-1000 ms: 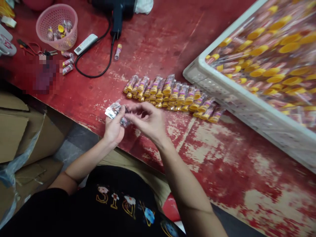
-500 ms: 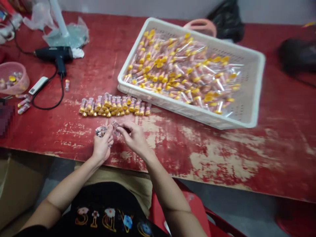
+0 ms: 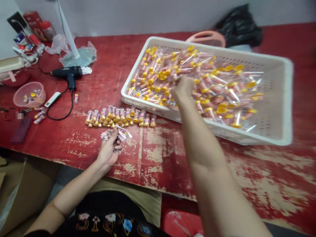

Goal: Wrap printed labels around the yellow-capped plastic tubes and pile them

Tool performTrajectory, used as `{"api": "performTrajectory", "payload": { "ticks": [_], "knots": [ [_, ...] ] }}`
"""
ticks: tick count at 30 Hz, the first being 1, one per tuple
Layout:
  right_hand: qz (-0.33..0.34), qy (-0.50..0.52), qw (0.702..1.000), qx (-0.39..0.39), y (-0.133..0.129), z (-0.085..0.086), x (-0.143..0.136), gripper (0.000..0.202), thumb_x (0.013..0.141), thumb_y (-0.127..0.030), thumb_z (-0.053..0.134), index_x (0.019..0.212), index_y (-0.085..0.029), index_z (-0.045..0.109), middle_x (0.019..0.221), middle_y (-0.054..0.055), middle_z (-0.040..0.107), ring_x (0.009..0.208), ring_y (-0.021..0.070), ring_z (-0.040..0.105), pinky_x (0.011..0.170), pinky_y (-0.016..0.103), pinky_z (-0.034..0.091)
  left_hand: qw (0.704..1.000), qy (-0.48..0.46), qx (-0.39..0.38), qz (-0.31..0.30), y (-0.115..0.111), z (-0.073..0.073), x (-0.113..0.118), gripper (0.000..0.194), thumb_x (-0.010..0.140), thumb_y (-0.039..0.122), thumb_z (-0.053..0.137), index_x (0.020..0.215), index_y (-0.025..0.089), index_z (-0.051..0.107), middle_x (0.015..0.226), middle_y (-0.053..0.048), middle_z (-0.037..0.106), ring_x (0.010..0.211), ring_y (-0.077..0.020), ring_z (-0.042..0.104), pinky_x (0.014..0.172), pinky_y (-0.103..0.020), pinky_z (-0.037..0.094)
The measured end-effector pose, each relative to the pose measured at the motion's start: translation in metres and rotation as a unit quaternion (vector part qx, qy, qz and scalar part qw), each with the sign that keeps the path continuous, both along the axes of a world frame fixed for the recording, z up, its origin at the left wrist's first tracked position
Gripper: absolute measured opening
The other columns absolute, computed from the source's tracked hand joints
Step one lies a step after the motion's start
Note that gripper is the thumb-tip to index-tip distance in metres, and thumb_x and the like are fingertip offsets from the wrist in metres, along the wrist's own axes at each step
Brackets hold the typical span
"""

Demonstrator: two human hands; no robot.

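Note:
My left hand (image 3: 110,148) is closed around a bunch of printed plastic labels (image 3: 124,134), held low over the table in front of the standing tubes. My right hand (image 3: 184,87) reaches over the near wall of a white plastic basket (image 3: 276,140), down among clear tubes with yellow caps (image 3: 209,110). Its fingers are hidden behind the back of the hand, so I cannot make out what they touch. Just beyond my left hand, several small labelled tubes (image 3: 122,115) stand in close rows, yellow ends down.
On the left lie a dark heat gun (image 3: 67,73) with a looping cord, a white flat strip (image 3: 52,99), a pink bowl (image 3: 29,95) and a single small tube (image 3: 76,98). Behind the basket are a pink-handled item (image 3: 207,34) and a black plastic bag (image 3: 240,28).
My right hand has left my left hand and moved right and away, into the basket. The left hand keeps the labels, now more fanned out. The view has shifted.

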State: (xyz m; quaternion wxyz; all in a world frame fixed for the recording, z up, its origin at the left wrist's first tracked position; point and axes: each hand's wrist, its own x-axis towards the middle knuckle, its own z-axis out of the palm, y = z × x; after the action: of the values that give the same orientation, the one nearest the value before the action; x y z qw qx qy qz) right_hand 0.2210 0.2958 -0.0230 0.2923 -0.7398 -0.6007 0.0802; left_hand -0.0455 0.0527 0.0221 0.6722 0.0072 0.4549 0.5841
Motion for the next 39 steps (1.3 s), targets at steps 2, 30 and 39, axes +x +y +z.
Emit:
{"api": "performTrajectory", "payload": {
  "ticks": [2,30,39],
  "knots": [
    [-0.001,0.027,0.999,-0.027,-0.015,-0.005,0.001,0.035,0.087,-0.018,0.056,0.107,0.01,0.065,0.117,0.034,0.063,0.111,0.0241,0.061,0.094,0.043,0.038,1.0,-0.012,-0.009,0.003,0.003,0.0,0.001,0.051,0.046,0.03,0.096,0.075,0.012,0.058,0.065,0.005,0.056,0.048,-0.0006,0.046,0.037,-0.01,0.026],
    [0.226,0.463,0.855,0.062,-0.324,0.031,-0.065,0.026,0.085,-0.018,0.07,0.106,-0.03,0.078,0.094,0.004,0.074,0.08,0.0164,0.071,0.066,0.028,0.057,0.989,-0.091,-0.031,-0.114,-0.037,0.012,0.007,0.036,0.062,0.023,0.09,0.081,0.013,0.061,0.074,0.003,0.06,0.051,-0.0013,0.048,0.035,-0.008,0.027],
    [0.149,0.561,0.814,0.032,-0.34,0.004,-0.074,0.023,0.08,-0.026,0.076,0.103,-0.027,0.078,0.091,0.005,0.074,0.065,0.0149,0.069,0.06,0.029,0.059,0.996,-0.052,-0.014,-0.069,-0.039,-0.006,0.005,0.043,0.055,0.027,0.094,0.081,0.013,0.062,0.069,0.006,0.056,0.048,0.0009,0.045,0.037,-0.008,0.025]
  ]
}}
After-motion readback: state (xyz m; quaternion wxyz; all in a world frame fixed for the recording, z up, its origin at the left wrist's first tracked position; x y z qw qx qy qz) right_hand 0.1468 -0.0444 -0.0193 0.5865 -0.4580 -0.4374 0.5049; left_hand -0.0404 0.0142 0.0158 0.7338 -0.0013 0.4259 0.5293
